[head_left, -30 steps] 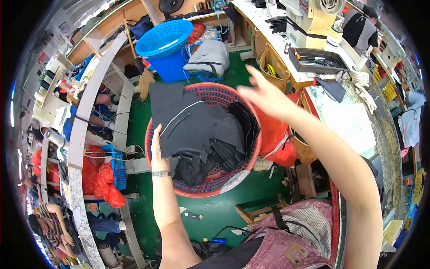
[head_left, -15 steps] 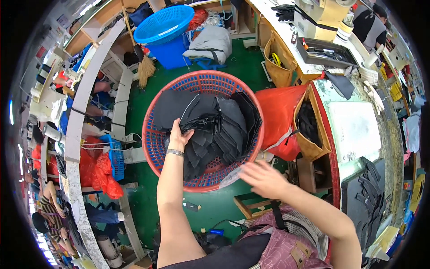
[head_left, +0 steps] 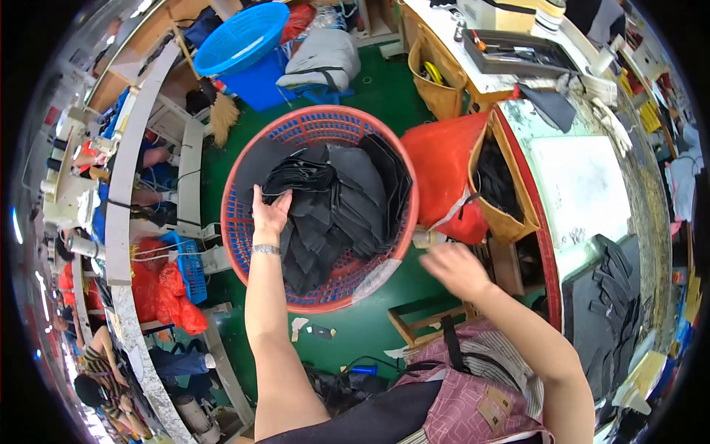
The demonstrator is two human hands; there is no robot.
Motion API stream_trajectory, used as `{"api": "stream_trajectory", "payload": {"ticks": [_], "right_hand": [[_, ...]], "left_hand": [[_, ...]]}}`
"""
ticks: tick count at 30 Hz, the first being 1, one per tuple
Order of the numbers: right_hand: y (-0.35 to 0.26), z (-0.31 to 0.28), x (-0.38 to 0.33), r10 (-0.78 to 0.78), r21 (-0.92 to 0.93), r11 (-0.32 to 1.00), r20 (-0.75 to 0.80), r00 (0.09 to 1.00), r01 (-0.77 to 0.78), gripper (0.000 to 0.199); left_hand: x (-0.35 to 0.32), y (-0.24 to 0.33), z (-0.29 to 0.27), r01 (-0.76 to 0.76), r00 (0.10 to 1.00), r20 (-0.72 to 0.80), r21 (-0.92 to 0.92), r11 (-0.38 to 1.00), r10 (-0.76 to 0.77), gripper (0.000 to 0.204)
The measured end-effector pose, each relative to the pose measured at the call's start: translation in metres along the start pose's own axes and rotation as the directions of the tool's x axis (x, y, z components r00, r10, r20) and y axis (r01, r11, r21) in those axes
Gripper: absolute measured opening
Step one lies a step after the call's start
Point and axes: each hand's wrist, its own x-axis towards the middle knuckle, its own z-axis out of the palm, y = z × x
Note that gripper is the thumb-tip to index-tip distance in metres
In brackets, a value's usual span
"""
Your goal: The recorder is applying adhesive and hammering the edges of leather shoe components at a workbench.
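A large round red plastic basket (head_left: 319, 302) with a blue lattice stands before me, holding many flat black cut pieces (head_left: 347, 214). My left hand (head_left: 271, 213) is over its left part, palm turned up, thumb and fingers apart. The fingertips are at the near edge of a curved bundle of black pieces (head_left: 299, 176); whether they touch it I cannot tell. Fanned black pieces lie beside and below that bundle. My right hand (head_left: 457, 271) hangs in the air just right of the basket rim, slightly blurred, fingers loosely stretched, with nothing visible in it.
Right of the basket are a red bag (head_left: 444, 170) and a brown open bag (head_left: 510, 200) along a worktable (head_left: 584, 185). A blue basket (head_left: 244, 37) and a grey bundle (head_left: 325, 61) stand behind. A white frame (head_left: 122, 222) runs along the left; a wooden stool (head_left: 421, 325) is near me.
My left hand has turned palm up and drawn back from the bundle's edge; the bundle now lies curved. My right hand has shifted slightly right, away from the rim. The whole view has shifted.
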Motion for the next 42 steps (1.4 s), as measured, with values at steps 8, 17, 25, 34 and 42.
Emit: {"api": "stream_trajectory", "payload": {"ticks": [8, 17, 25, 34, 42], "right_hand": [[-0.029, 0.023, 0.054, 0.032, 0.01, 0.999, 0.347, 0.937, -0.038, 0.045], [-0.011, 0.025, 0.042, 0.185, -0.033, 0.983, 0.27, 0.945, -0.183, 0.037], [-0.021, -0.07, -0.077, 0.126, 0.224, 0.965, 0.062, 0.99, -0.136, 0.054], [-0.113, -0.17, -0.368, 0.907, 0.257, 0.361, -0.32, 0.273, -0.897, 0.026], [-0.172, -0.151, -0.485, 0.945, 0.352, -0.123, -0.244, -0.218, -0.928, 0.039]], "left_hand": [[-0.159, -0.103, -0.004, -0.764, 0.617, 0.773, 0.543, -0.349, -0.146, 0.074], [-0.178, -0.18, -0.047, -0.767, 0.619, 0.541, 0.257, -0.588, -0.57, 0.07], [-0.192, -0.216, 0.01, -0.678, 0.707, 0.469, 0.237, -0.696, -0.529, 0.069], [-0.324, -0.288, 0.206, -0.983, -0.181, 0.807, -0.166, 0.078, -0.562, 0.013], [-0.491, -0.489, 0.24, -0.636, -0.771, 0.297, -0.331, 0.697, -0.563, 0.025]]}}
